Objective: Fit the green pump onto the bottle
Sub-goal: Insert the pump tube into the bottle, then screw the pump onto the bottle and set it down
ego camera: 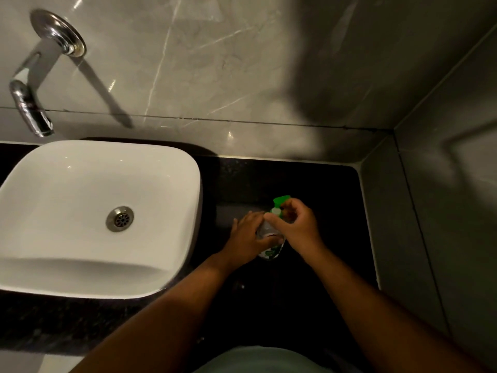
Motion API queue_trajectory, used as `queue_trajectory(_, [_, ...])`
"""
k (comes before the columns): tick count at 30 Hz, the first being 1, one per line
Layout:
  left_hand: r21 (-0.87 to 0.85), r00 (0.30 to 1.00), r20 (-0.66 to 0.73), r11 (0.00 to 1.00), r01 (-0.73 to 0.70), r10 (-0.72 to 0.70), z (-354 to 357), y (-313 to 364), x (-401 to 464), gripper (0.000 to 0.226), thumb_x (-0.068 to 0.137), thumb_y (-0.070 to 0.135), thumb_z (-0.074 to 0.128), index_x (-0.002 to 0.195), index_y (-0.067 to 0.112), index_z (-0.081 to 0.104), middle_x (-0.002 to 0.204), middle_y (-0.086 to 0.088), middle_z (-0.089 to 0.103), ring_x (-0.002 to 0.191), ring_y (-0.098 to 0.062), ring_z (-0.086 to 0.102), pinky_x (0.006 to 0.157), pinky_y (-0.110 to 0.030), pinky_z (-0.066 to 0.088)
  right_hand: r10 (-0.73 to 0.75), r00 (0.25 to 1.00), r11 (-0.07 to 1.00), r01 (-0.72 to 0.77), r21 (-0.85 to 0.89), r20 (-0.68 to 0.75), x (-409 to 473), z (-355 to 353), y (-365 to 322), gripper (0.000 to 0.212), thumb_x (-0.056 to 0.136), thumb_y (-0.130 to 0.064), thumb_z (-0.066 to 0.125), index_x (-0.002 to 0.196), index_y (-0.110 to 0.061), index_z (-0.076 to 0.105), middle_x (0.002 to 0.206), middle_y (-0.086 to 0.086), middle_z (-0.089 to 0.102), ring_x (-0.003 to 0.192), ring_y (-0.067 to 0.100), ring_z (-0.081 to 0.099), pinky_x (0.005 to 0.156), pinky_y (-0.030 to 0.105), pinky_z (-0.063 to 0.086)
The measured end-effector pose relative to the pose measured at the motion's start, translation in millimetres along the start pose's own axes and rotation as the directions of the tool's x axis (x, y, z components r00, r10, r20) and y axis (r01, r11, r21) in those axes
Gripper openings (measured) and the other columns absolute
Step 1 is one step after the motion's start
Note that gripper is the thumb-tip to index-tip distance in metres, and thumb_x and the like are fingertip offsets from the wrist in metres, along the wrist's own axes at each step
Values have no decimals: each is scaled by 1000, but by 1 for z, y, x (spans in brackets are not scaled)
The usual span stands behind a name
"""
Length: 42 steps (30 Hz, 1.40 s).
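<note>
Standing on the dark counter [309, 184] right of the sink [80, 189], the bottle [270, 243] is wrapped by the left hand [248, 239] — fingers curled around its body. The right hand [294, 224] pinches the green pump [281, 201] at the bottle's neck.

Glossy grey marble wall tiles [242, 63] meet in a corner on the right above a black speckled countertop [309, 184]. A white square basin [40, 211] sits under a wall-mounted chrome tap [29, 103], and the light is dim
</note>
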<state>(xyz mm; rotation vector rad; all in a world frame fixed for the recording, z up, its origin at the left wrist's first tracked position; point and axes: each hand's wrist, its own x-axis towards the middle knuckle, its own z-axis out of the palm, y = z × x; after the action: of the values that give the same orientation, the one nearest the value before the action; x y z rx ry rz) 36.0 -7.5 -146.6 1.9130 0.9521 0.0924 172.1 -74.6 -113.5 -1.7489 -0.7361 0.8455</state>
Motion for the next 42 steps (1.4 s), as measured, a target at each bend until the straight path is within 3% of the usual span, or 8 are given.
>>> queue_trajectory(5, [37,1000,-27,999,-1,3,1,-3,-1,72,76,71,60,136,34,47,144,10,46,142,-17,27,115,-60,2,12,1000,1000,-12,-26,19,-6,-2,1,32,74,-18,83,91,-36,63,90,-18,66,81,-18,61,67,2,46])
queue_trajectory(13, [-3,998,-59,1000,-31,31,6,-8,-1,60,67,84,55,117,52,47,123,23,49,122,0,39,113,-55,1,83,995,976,-93,-198,-58,-3,5,-6,46,62,-39,88,88,-18,56,77,-9,61,66,2,58,55,15,46])
queue_trajectory(18, [37,994,-101,999,-29,33,4,-8,-2,78,63,89,51,126,44,48,125,21,49,126,-7,42,113,-56,4,11,999,996,-16,86,53,-7,0,-1,52,76,-6,80,117,-24,54,107,-8,68,102,1,67,83,15,53])
queue_trajectory(22, [3,997,-65,999,-48,48,4,-6,-4,64,68,81,58,122,48,49,129,23,48,130,-5,38,114,-58,-1,26,999,999,-26,24,-20,-7,2,-3,58,66,-14,88,113,-22,55,92,-1,64,79,-8,63,70,9,50])
queue_trajectory(27, [-25,996,-92,999,-24,22,3,-2,-6,70,67,86,52,124,45,50,123,21,50,125,-6,42,112,-57,3,17,996,997,-24,77,93,-10,-2,0,60,77,-1,77,127,-21,50,112,-5,63,98,-13,62,81,9,50])
queue_trajectory(33, [-5,996,-78,999,-37,37,2,2,-8,62,72,75,59,122,38,53,119,16,54,121,-11,46,113,-57,7,-16,1000,1000,16,-25,3,-11,-4,-4,63,67,-10,87,120,-17,53,92,1,59,83,4,58,71,12,48])
queue_trajectory(37, [25,996,-90,1000,-5,7,2,0,-7,71,69,78,57,128,38,50,124,13,53,126,-15,44,113,-58,9,-7,995,999,3,48,101,-12,-9,-4,64,78,-1,76,134,-12,47,114,-6,61,103,-5,62,86,10,49])
queue_trajectory(42, [13,998,-60,1000,-25,26,3,-4,-5,62,72,76,60,123,44,49,123,18,52,122,-8,44,113,-59,7,-24,997,1000,23,15,67,-6,-9,-4,60,70,-1,83,121,-14,54,90,-3,64,82,-2,63,75,10,48])
